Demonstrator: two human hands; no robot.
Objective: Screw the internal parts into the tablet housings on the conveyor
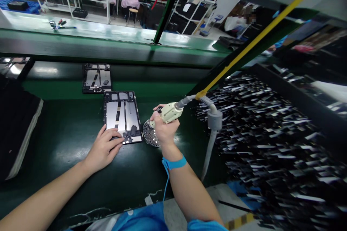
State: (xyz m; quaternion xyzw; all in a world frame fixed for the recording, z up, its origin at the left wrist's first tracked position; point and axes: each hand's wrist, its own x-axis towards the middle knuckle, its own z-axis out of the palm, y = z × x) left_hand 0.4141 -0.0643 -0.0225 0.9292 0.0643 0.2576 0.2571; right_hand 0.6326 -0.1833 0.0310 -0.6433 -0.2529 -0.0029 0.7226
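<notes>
An opened tablet [121, 115] lies on the green bench, its silver inside and black flat cable facing up. My left hand [105, 146] rests on its lower left corner, fingers stretched out over the edge. In my right hand [166, 130] is a cream electric screwdriver [171, 112], fingers wrapped round its body, with a grey cable leaving its back end. Its tip is hidden by the hand, over or close to a round metal dish full of holes [150, 133] just right of the tablet. A blue wrist strap [175, 162] circles my right wrist.
A second opened tablet [97, 78] lies behind the first. Dark stacked material [18, 130] stands at left. Many thin black parts [271, 144] fill the right side, blurred. A grey jointed holder [214, 119] and a yellow hose [244, 52] stand close to the screwdriver cable.
</notes>
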